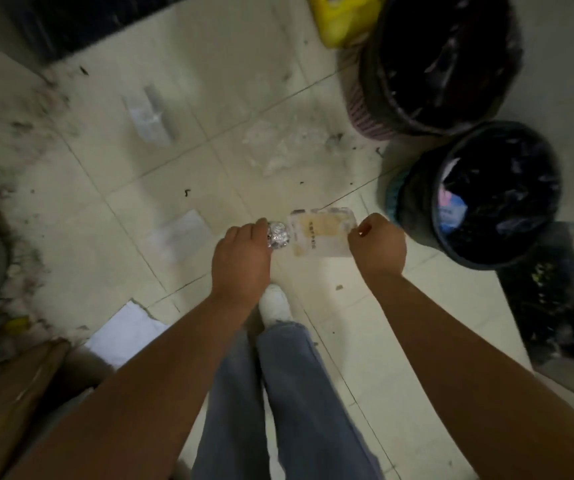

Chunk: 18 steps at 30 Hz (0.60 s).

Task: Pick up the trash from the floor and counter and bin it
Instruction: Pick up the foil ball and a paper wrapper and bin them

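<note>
**Both hands loaded, bins just to the right**

A crumpled silver foil ball [278,236] sits at frame centre, clenched in the left hand [240,263]. Beside it a flat clear plastic wrapper with a yellowish label [321,232] hangs pinched by the right hand [377,247], probably gathered for one trip. The nearer black-lined round bin [479,199] stands at right. White paper scraps [180,233] lie on the tiled floor [105,209].

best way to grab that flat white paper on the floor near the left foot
Take the white paper by its near right corner, coming from above. It lies flat on the tiled floor, so a corner must be peeled up first. Both hands are full: the left hand holds crumpled foil, the right hand a wrapper.
</note>
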Each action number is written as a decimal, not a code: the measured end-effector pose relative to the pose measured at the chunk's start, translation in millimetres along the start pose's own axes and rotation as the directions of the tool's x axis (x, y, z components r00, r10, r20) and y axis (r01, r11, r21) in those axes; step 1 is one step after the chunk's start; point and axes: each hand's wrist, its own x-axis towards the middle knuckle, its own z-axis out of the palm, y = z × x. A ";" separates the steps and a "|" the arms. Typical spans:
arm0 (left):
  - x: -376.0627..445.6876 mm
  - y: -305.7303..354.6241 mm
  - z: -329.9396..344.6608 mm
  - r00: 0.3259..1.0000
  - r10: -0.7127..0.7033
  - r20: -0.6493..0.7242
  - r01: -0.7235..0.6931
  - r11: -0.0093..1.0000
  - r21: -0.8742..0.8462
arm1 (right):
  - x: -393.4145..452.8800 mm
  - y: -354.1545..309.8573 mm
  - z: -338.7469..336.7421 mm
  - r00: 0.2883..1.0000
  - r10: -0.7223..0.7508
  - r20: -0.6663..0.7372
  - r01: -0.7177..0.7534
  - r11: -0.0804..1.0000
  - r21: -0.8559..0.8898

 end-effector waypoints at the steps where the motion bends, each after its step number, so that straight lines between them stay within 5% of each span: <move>1: 6.0 22.0 -19.3 0.999 0.030 -0.020 -0.029 0.999 0.020 | 0.0 6.7 -29.0 0.998 0.031 -0.053 -0.029 0.999 0.044; 8: 61.8 176.2 -76.8 0.973 0.225 -0.054 -0.221 0.972 0.075 | 35.1 93.3 -182.4 0.952 0.147 -0.269 -0.134 0.989 0.067; 14: 127.3 293.8 -29.8 0.972 0.228 0.049 -0.231 0.971 0.069 | 106.1 175.7 -233.4 0.936 0.284 -0.207 -0.277 0.959 0.060; 18: 149.3 346.2 -3.2 0.959 0.108 0.264 -0.113 0.994 0.004 | 136.3 215.4 -237.3 0.945 0.319 -0.074 -0.316 0.948 0.048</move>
